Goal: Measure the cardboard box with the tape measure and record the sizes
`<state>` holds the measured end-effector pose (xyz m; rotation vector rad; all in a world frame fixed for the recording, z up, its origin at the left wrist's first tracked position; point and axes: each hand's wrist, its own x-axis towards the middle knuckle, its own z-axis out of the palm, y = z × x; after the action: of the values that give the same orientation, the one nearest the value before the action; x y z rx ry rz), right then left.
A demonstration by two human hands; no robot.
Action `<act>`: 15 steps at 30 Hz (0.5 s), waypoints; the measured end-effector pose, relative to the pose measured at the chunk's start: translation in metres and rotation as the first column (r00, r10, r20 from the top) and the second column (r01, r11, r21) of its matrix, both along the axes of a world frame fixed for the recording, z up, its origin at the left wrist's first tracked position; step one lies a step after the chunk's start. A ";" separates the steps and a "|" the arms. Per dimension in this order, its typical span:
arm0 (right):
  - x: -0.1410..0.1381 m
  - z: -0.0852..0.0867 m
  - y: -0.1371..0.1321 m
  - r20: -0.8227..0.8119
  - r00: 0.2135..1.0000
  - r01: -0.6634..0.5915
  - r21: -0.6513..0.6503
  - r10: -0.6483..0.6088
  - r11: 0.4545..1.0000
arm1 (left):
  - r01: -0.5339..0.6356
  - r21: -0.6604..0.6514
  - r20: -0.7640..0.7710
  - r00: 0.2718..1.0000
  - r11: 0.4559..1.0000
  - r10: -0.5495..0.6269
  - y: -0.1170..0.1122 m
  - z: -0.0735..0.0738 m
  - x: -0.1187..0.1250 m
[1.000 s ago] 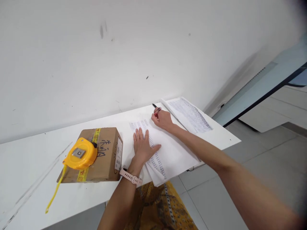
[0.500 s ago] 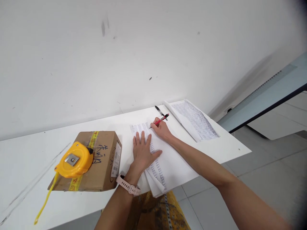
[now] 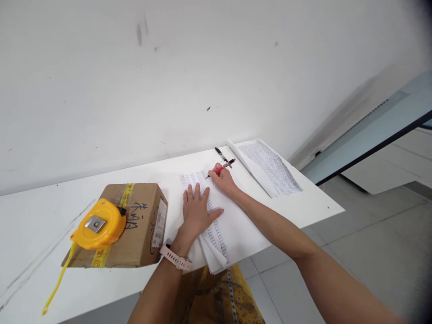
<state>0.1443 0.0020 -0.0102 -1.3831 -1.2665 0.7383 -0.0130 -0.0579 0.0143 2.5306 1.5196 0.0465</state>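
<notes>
My right hand [image 3: 221, 177] is closed around a red pen [image 3: 220, 169], whose tip meets a white sheet of paper [image 3: 232, 222] covered with columns of small handwriting on its left side. Spread flat on the same sheet, my left hand [image 3: 196, 209] presses it to the table, fingers apart and holding nothing. The paper lies on other sheets, and its near corner curls over the table's front edge. Just beyond the red pen, a black pen [image 3: 221, 154] rests on the table.
A cardboard box [image 3: 135, 245] stands left of the paper, with a yellow tape measure [image 3: 110, 225] on top. At the right lies another densely written sheet [image 3: 273, 168]. The white table [image 3: 313, 202] runs along the wall and ends at the right.
The whole view has shifted slightly, so everything appears a little further left. My right hand still holds the red pen at the paper, its tilt slightly changed; my left hand stays flat.
</notes>
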 end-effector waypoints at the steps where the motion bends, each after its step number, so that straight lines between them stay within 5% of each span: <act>1: 0.000 -0.001 0.000 0.046 0.999 0.015 0.015 -0.016 1.000 | -0.001 -0.009 -0.024 1.000 1.000 0.000 0.001 0.004 0.001; 5: 0.000 -0.001 0.000 0.148 0.989 0.003 0.010 -0.004 1.000 | 0.030 -0.032 -0.051 0.998 0.999 -0.032 0.008 0.013 0.004; 15: 0.000 0.002 -0.001 0.206 0.978 -0.022 -0.026 0.027 0.999 | 0.076 -0.006 0.063 0.995 0.997 -0.076 0.012 -0.006 -0.001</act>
<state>0.1439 0.0008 -0.0085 -1.4958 -1.4418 0.6406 -0.0135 -0.0458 0.0083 2.5525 1.3964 0.1072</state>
